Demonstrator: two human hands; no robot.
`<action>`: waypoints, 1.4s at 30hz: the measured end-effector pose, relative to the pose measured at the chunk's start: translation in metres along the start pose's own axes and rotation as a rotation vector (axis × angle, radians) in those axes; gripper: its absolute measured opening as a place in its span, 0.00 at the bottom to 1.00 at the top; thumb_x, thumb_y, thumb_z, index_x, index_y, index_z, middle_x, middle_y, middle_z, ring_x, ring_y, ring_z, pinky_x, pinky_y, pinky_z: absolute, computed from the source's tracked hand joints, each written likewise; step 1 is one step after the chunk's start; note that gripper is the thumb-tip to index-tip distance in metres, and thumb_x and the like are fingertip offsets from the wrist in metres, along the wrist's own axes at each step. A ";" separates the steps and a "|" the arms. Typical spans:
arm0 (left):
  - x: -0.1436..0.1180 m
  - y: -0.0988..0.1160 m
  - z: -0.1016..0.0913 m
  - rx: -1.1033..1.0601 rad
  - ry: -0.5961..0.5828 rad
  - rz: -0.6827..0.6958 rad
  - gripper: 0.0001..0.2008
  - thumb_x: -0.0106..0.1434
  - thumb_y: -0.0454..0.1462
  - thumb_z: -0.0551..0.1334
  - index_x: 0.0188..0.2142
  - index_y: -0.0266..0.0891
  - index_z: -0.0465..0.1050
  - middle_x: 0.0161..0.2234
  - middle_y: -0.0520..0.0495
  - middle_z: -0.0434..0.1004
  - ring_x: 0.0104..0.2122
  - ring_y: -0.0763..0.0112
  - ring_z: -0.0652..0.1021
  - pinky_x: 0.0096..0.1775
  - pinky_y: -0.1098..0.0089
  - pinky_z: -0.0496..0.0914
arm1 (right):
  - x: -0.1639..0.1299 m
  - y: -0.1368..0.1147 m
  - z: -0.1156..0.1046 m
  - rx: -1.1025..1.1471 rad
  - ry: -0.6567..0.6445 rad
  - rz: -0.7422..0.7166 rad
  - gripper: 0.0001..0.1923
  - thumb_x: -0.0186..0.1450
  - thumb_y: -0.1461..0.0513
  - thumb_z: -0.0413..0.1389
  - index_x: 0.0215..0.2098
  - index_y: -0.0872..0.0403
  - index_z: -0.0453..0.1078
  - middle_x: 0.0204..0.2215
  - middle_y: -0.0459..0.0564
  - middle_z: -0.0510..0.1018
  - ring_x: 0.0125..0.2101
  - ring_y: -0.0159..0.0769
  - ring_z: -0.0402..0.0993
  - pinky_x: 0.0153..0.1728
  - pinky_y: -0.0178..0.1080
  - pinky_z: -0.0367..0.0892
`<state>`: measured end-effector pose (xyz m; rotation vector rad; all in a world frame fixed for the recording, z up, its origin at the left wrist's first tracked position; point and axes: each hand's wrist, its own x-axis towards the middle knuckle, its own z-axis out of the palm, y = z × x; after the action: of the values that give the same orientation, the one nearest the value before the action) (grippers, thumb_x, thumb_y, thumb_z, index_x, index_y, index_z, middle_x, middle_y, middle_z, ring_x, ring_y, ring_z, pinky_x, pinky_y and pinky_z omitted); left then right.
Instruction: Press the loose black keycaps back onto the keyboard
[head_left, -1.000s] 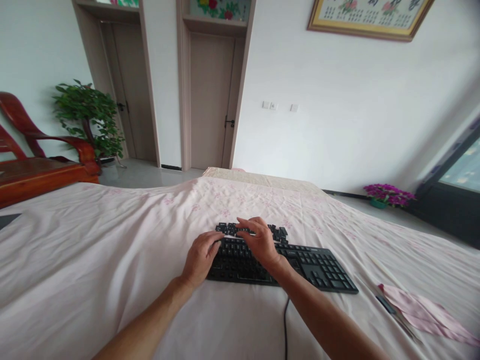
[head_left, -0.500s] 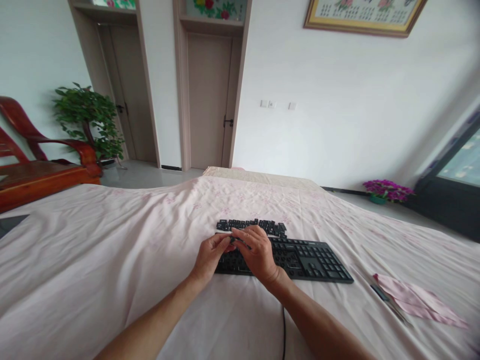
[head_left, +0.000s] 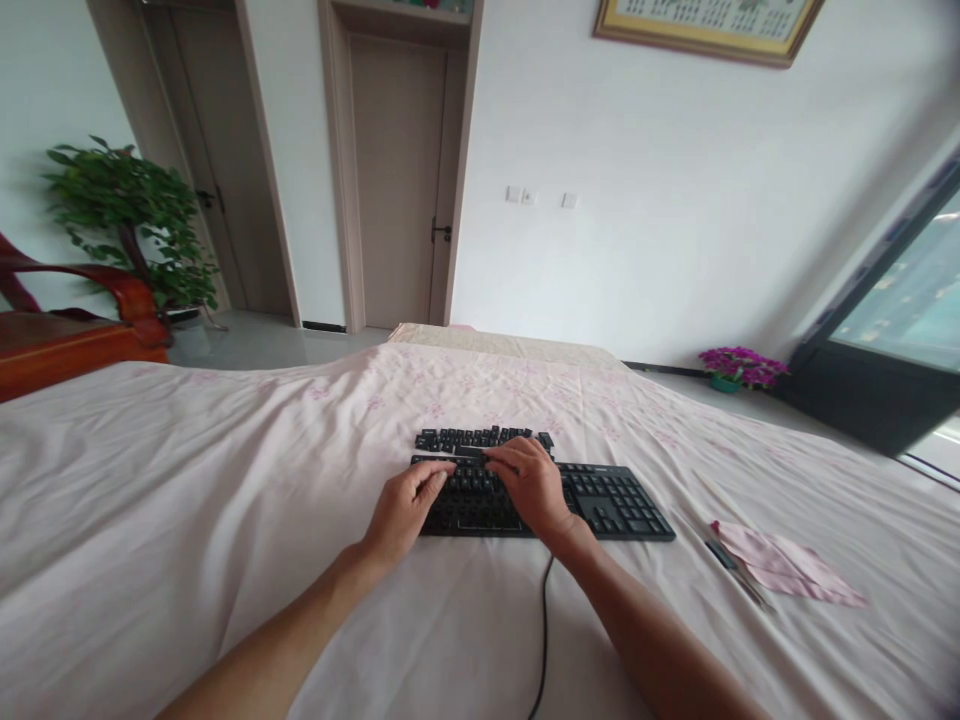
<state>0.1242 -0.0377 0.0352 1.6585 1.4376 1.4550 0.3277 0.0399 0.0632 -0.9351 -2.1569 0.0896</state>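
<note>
A black keyboard (head_left: 626, 500) lies on the pink bedsheet, keys filling its right end and upper rows, while bare key sockets show at lower left. Just behind it are loose black keycaps (head_left: 450, 438) in rows, with a long bar-shaped keycap (head_left: 470, 452) closest to the keyboard. My left hand (head_left: 405, 508) is at the keyboard's upper left, thumb and fingers pinched together over the keys. Over the middle, my right hand (head_left: 531, 485) has its fingertips closed beside the loose keycaps. Anything small inside either pinch is too hidden to make out.
A black cable (head_left: 544, 620) runs from the keyboard toward me. To the right lie a folded pink cloth (head_left: 795, 567) and a dark-handled slim tool (head_left: 721, 555). The flowered bedsheet (head_left: 300, 450) has raised wrinkles at left.
My hands were together around a small dark piece; now they are apart, the right one over the keyboard's middle. The view has shifted slightly to the right.
</note>
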 end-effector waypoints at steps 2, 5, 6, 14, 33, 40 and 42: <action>0.002 -0.009 -0.005 0.235 0.068 0.154 0.12 0.65 0.40 0.55 0.43 0.44 0.76 0.45 0.47 0.78 0.47 0.63 0.75 0.54 0.57 0.66 | -0.004 0.019 -0.001 -0.033 -0.029 0.075 0.08 0.64 0.59 0.57 0.39 0.46 0.78 0.33 0.48 0.77 0.37 0.37 0.70 0.42 0.40 0.65; 0.006 -0.026 -0.012 0.426 0.102 0.235 0.13 0.64 0.35 0.55 0.45 0.44 0.75 0.47 0.47 0.76 0.50 0.63 0.73 0.56 0.56 0.64 | -0.011 0.039 -0.002 -0.074 -0.080 0.134 0.07 0.63 0.59 0.58 0.37 0.45 0.78 0.32 0.46 0.77 0.37 0.37 0.69 0.41 0.38 0.64; 0.008 -0.031 -0.014 0.466 0.116 0.233 0.13 0.64 0.35 0.55 0.45 0.44 0.74 0.48 0.47 0.76 0.51 0.63 0.72 0.57 0.56 0.64 | -0.014 0.043 -0.002 -0.082 -0.089 0.142 0.07 0.63 0.60 0.58 0.37 0.45 0.78 0.31 0.46 0.77 0.37 0.37 0.69 0.41 0.38 0.64; 0.008 -0.053 -0.015 0.483 0.031 0.149 0.14 0.63 0.35 0.55 0.48 0.42 0.72 0.52 0.45 0.71 0.52 0.63 0.71 0.57 0.57 0.65 | -0.026 0.042 0.002 -0.144 -0.155 0.086 0.08 0.63 0.58 0.59 0.39 0.44 0.78 0.33 0.47 0.77 0.37 0.37 0.69 0.41 0.38 0.64; 0.009 -0.058 -0.014 0.473 0.008 0.130 0.14 0.64 0.35 0.54 0.48 0.43 0.72 0.53 0.46 0.68 0.54 0.64 0.70 0.58 0.59 0.64 | -0.024 0.031 -0.001 -0.242 -0.261 -0.003 0.08 0.66 0.57 0.56 0.38 0.45 0.78 0.33 0.48 0.76 0.37 0.38 0.67 0.40 0.39 0.58; 0.008 -0.056 -0.015 0.473 0.003 0.137 0.15 0.64 0.35 0.54 0.48 0.44 0.72 0.53 0.46 0.68 0.53 0.64 0.70 0.57 0.58 0.64 | -0.022 0.025 -0.005 -0.322 -0.296 -0.099 0.09 0.67 0.59 0.54 0.35 0.47 0.77 0.31 0.47 0.74 0.36 0.36 0.64 0.38 0.39 0.53; 0.008 -0.056 -0.014 0.472 0.010 0.139 0.15 0.64 0.34 0.55 0.48 0.44 0.72 0.53 0.46 0.69 0.53 0.64 0.71 0.57 0.58 0.65 | -0.022 0.022 -0.006 -0.365 -0.314 -0.121 0.10 0.68 0.59 0.52 0.35 0.48 0.76 0.30 0.47 0.73 0.36 0.36 0.63 0.38 0.39 0.52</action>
<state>0.0886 -0.0160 -0.0064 2.0675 1.8036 1.2561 0.3542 0.0399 0.0457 -1.0443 -2.5713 -0.2406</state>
